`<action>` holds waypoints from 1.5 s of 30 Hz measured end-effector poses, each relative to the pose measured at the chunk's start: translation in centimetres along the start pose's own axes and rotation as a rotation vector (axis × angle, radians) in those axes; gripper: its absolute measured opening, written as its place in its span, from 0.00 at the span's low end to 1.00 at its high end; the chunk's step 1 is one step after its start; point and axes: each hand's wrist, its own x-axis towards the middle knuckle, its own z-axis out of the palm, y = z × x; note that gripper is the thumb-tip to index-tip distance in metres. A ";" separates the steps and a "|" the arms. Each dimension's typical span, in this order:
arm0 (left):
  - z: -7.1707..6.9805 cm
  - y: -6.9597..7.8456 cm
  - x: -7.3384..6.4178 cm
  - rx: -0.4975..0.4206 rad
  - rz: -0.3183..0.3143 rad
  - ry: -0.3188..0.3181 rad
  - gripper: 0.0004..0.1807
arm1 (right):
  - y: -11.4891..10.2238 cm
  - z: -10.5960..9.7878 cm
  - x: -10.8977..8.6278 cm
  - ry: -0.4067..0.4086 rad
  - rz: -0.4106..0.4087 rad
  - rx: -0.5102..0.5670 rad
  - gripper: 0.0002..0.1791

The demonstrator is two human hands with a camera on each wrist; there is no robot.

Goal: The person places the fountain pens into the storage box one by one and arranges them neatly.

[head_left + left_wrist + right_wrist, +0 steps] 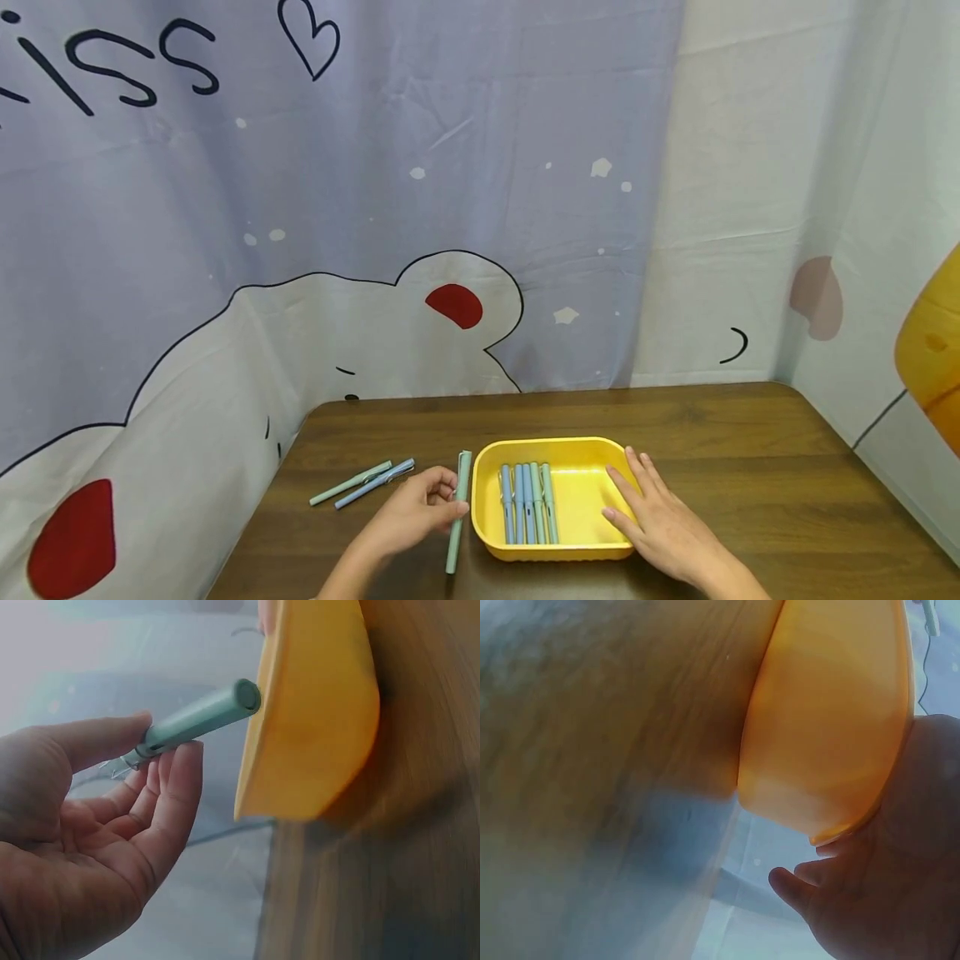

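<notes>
Thumb and fingers of my left hand [417, 506] pinch a green pen [458, 521] beside the left wall of a yellow tray [558, 552]. In the left wrist view the same pen [202, 718] points its round end toward the tray wall [315, 727], its metal clip near my fingers. My right hand [663, 525] lies over the tray's right rim with its fingers extended. Several blue pens [519, 504] and green pens [550, 504] lie side by side in the tray's left half.
Left of my left hand, another green pen [348, 483] and a blue pen [373, 483] lie slanted on the brown wooden table [720, 442]. A printed curtain [570, 233] hangs behind the table and along its sides.
</notes>
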 end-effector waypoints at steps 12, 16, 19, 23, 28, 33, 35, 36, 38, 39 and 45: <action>3.3 1.8 2.4 -0.116 0.039 -0.006 0.17 | 0.1 -0.8 0.3 -0.072 0.025 0.020 0.37; 4.4 2.1 3.2 -0.150 0.049 0.030 0.18 | 0.2 -0.6 0.3 -0.052 0.009 0.020 0.36; 5.2 2.1 3.8 -0.189 0.043 0.052 0.19 | 0.2 -0.4 0.2 -0.038 -0.005 0.018 0.36; 6.1 2.2 4.5 -0.233 0.033 0.084 0.20 | 0.3 -0.2 0.2 -0.037 -0.009 0.011 0.35; 7.2 2.3 5.4 -0.228 0.036 0.091 0.21 | 0.3 -0.1 0.2 -0.019 -0.011 -0.001 0.35; 8.3 2.2 6.3 -0.203 0.032 0.104 0.20 | 0.3 -0.1 0.1 -0.010 -0.015 -0.001 0.35; 8.8 2.0 6.6 -0.197 0.029 0.117 0.19 | 0.2 0.0 0.1 -0.013 -0.013 0.004 0.35; 9.1 2.0 6.8 -0.199 0.028 0.124 0.19 | 0.2 0.0 0.1 -0.015 -0.011 0.008 0.35; 9.5 2.0 7.0 -0.195 0.034 0.140 0.18 | 0.2 0.0 0.1 -0.017 -0.009 0.011 0.35; 9.8 2.1 7.1 -0.191 0.034 0.145 0.18 | 0.2 0.0 0.1 -0.016 -0.009 0.011 0.35; 10.9 2.6 7.5 -0.140 0.029 0.153 0.15 | 0.2 -0.1 0.1 -0.002 -0.013 -0.004 0.35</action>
